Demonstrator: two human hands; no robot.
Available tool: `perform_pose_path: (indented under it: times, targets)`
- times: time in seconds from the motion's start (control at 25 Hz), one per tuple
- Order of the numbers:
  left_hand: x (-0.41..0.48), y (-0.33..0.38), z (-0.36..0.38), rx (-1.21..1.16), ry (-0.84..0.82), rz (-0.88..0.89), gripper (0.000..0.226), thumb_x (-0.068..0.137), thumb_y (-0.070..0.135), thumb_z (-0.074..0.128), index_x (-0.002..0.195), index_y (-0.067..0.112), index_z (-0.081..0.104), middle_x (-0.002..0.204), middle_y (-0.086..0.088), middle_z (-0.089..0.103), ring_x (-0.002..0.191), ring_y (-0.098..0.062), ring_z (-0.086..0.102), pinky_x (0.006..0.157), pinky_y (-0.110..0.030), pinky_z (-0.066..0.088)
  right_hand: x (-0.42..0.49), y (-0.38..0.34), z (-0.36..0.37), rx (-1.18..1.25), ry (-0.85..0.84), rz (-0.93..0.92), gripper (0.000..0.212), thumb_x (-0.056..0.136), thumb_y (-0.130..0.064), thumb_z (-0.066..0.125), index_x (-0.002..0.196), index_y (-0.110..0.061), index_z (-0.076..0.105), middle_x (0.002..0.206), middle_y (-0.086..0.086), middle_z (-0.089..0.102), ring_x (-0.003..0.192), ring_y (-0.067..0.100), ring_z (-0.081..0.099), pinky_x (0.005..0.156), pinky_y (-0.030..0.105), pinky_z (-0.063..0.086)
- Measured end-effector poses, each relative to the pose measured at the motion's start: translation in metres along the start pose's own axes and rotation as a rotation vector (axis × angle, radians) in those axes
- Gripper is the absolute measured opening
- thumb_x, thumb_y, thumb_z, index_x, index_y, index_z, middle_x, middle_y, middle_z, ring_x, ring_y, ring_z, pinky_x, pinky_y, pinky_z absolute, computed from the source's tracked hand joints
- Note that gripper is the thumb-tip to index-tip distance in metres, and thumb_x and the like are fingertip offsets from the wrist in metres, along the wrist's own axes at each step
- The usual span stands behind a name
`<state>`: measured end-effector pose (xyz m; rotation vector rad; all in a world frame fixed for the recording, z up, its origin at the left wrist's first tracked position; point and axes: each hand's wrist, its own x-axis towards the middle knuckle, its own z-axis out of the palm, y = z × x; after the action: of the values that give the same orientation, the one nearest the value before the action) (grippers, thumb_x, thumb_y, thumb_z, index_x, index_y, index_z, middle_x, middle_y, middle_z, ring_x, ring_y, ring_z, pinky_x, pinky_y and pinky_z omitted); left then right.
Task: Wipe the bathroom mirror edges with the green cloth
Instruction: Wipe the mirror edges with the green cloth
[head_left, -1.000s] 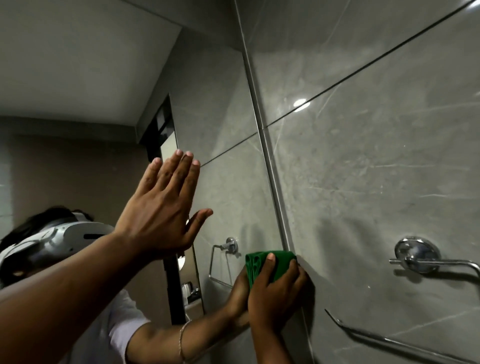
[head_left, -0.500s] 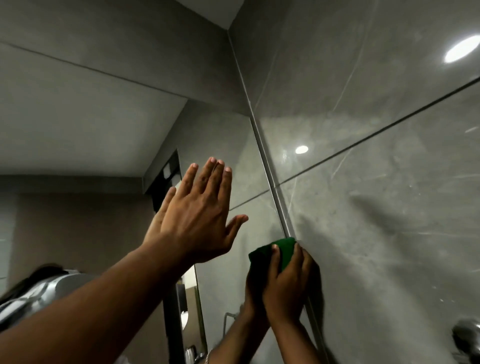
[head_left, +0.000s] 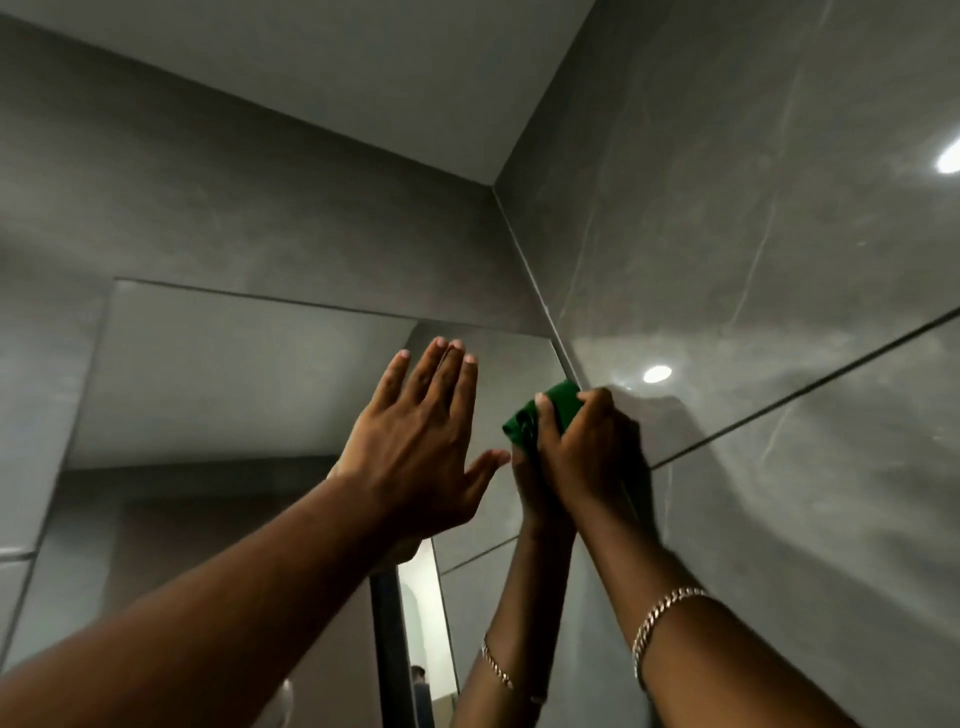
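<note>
While the left hand (head_left: 415, 447) lies flat and open, right fingers (head_left: 592, 402) clamp the green cloth (head_left: 550, 413) against the mirror (head_left: 234, 374) edge.

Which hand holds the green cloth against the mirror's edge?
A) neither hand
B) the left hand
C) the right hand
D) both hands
C: the right hand presses the green cloth to the mirror edge, while the left hand is open and flat.
</note>
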<state>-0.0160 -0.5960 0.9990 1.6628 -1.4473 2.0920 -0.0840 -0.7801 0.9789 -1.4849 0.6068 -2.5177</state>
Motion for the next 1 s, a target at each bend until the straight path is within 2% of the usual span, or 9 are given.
perform_pose_path:
  times: [0.12, 0.28, 0.4, 0.48, 0.56, 0.64, 0.72, 0.88, 1.0]
  targets:
    - [0.018, -0.025, -0.011, 0.088, 0.001, -0.035, 0.092, 0.082, 0.071, 0.003, 0.149, 0.009, -0.012, 0.161, -0.013, -0.013, 0.148, -0.026, -0.017, 0.121, -0.044, -0.010, 0.044, -0.015, 0.019, -0.079, 0.031, -0.096, 0.055, 0.089, -0.057, 0.049, 0.108, -0.006, 0.054, 0.105, 0.018, 0.066, 0.097, 0.037, 0.062, 0.081, 0.041, 0.050]
    - [0.031, -0.055, -0.023, 0.184, -0.016, -0.041, 0.092, 0.084, 0.071, 0.007, 0.150, 0.008, -0.008, 0.162, -0.013, -0.008, 0.149, -0.026, -0.012, 0.121, -0.043, -0.007, 0.080, -0.027, 0.036, -0.106, 0.000, -0.007, 0.063, 0.081, -0.069, 0.044, 0.106, -0.012, 0.051, 0.108, 0.017, 0.065, 0.101, 0.040, 0.060, 0.078, 0.044, 0.049]
    - [0.032, -0.081, -0.029, 0.172, -0.040, -0.059, 0.093, 0.082, 0.072, 0.006, 0.150, 0.010, -0.005, 0.162, -0.011, -0.006, 0.150, -0.024, -0.010, 0.121, -0.042, -0.005, 0.079, -0.039, 0.051, -0.011, 0.028, -0.023, 0.061, 0.084, -0.063, 0.050, 0.108, -0.008, 0.050, 0.110, 0.019, 0.063, 0.098, 0.039, 0.060, 0.074, 0.037, 0.040]
    - [0.031, -0.095, -0.034, 0.175, -0.046, -0.072, 0.095, 0.080, 0.073, 0.004, 0.151, 0.010, -0.004, 0.163, -0.011, -0.004, 0.150, -0.024, -0.008, 0.122, -0.041, -0.003, 0.073, -0.051, 0.058, 0.161, -0.046, -0.073, 0.054, 0.086, -0.055, 0.057, 0.111, -0.008, 0.048, 0.114, 0.018, 0.059, 0.102, 0.036, 0.058, 0.077, 0.034, 0.041]
    - [0.029, -0.107, -0.042, 0.179, -0.042, -0.101, 0.096, 0.078, 0.072, 0.003, 0.151, 0.010, -0.003, 0.163, -0.011, -0.004, 0.150, -0.024, -0.008, 0.122, -0.041, -0.003, 0.064, -0.069, 0.060, 0.265, -0.133, -0.125, 0.049, 0.085, -0.052, 0.059, 0.110, -0.012, 0.045, 0.114, 0.015, 0.057, 0.103, 0.032, 0.056, 0.082, 0.043, 0.051]
    - [0.024, -0.119, -0.048, 0.192, -0.057, -0.128, 0.096, 0.077, 0.072, 0.002, 0.151, 0.010, -0.003, 0.162, -0.011, -0.004, 0.150, -0.024, -0.008, 0.122, -0.041, -0.004, 0.052, -0.084, 0.061, 0.278, -0.155, -0.185, 0.046, 0.085, -0.051, 0.059, 0.108, -0.014, 0.044, 0.112, 0.015, 0.056, 0.102, 0.031, 0.056, 0.083, 0.050, 0.054]
    - [0.015, -0.131, -0.054, 0.221, -0.074, -0.142, 0.097, 0.077, 0.072, 0.001, 0.151, 0.010, -0.003, 0.162, -0.011, -0.003, 0.150, -0.024, -0.008, 0.121, -0.042, -0.004, 0.040, -0.100, 0.060, 0.293, -0.145, -0.244, 0.045, 0.085, -0.049, 0.060, 0.107, -0.014, 0.044, 0.111, 0.015, 0.056, 0.101, 0.031, 0.056, 0.083, 0.051, 0.053]
    - [0.000, -0.150, -0.069, 0.261, -0.095, -0.168, 0.096, 0.077, 0.071, 0.002, 0.151, 0.010, -0.001, 0.162, -0.012, -0.001, 0.150, -0.024, -0.007, 0.122, -0.043, -0.004, 0.018, -0.138, 0.058, 0.294, -0.193, -0.347, 0.046, 0.085, -0.048, 0.059, 0.112, -0.014, 0.044, 0.112, 0.014, 0.054, 0.100, 0.029, 0.055, 0.080, 0.048, 0.054]
    - [-0.010, -0.163, -0.084, 0.226, -0.069, -0.202, 0.091, 0.080, 0.066, 0.006, 0.151, 0.010, 0.005, 0.163, -0.011, 0.005, 0.150, -0.022, -0.002, 0.122, -0.043, -0.003, -0.001, -0.173, 0.060, 0.225, -0.279, -0.524, 0.051, 0.086, -0.052, 0.055, 0.118, -0.015, 0.042, 0.118, 0.014, 0.052, 0.105, 0.028, 0.052, 0.083, 0.043, 0.052]
